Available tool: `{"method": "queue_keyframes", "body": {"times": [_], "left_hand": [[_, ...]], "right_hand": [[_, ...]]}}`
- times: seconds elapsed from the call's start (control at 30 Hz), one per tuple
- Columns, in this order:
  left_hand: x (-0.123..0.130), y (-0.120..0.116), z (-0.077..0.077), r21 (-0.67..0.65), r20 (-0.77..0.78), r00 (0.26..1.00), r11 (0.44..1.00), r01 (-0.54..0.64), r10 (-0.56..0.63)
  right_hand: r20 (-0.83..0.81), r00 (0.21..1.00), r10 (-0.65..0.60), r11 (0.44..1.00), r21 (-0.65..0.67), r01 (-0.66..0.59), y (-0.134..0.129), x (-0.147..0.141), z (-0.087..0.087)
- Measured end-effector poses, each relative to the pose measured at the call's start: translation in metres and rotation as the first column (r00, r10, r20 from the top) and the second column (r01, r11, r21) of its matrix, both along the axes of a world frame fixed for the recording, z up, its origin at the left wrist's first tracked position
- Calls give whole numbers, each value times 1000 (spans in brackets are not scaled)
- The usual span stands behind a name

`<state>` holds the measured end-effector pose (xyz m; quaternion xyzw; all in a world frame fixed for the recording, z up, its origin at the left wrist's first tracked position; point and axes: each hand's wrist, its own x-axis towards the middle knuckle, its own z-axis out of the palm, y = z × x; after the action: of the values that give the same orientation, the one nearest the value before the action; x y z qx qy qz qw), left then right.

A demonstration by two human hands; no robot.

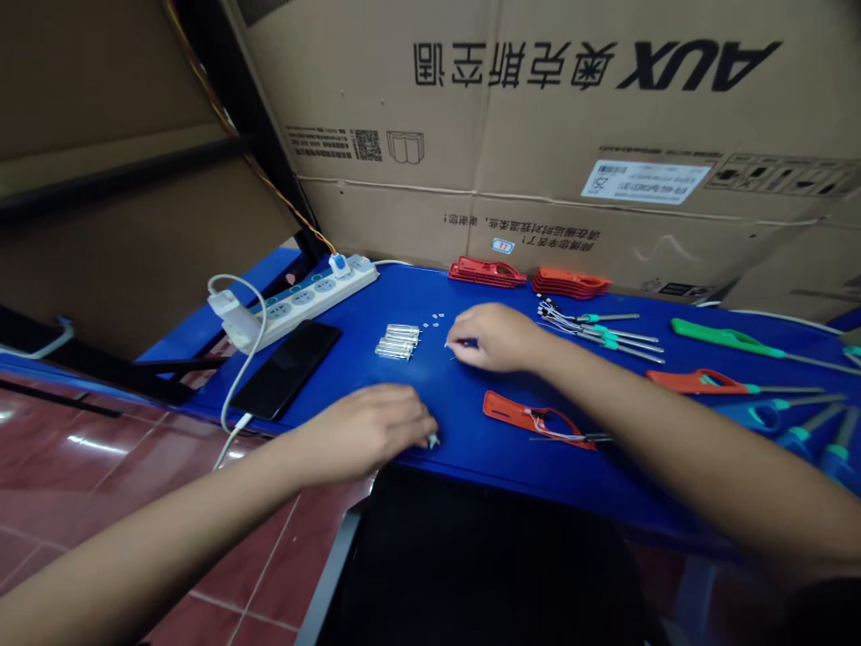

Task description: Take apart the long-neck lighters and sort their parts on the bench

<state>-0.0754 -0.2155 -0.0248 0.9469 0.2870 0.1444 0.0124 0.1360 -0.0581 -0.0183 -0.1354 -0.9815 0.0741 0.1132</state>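
Note:
My left hand (360, 432) rests on the blue tabletop (464, 449), its fingertips pinching a small white-and-blue part (433, 440) at the near edge. My right hand (488, 337) is shut on a tiny white piece (447, 344). Several short metal tubes (396, 341) lie left of it, with several tiny white pieces (431, 318) behind them. Beyond my right hand lie stacked red plastic lighter shells (488, 272) and a bundle of wired metal rods (598, 334). Below it lies an orange-red shell with wires (538, 420).
Assembled long-nosed lighters in green (726, 338), red (700, 382) and blue (767, 414) lie at the right. A white power strip (302, 301) and a black phone (286, 370) on a charging cable sit at the left. A large cardboard box (538, 117) stands behind the table.

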Motion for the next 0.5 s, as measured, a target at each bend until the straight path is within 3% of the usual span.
{"method": "queue_keyframes", "body": {"times": [0.17,0.37,0.5], "left_hand": [[-26,30,-8,50,-46,976,977,-209,211],[-37,41,-16,115,-90,935,937,-331,342],[-44,48,-16,104,-130,913,921,-376,387]], "right_hand": [[134,985,-105,989,122,89,45,-28,-3],[59,989,-138,989,65,134,58,-46,-23],[83,994,-68,998,14,67,59,-48,-31]]}}
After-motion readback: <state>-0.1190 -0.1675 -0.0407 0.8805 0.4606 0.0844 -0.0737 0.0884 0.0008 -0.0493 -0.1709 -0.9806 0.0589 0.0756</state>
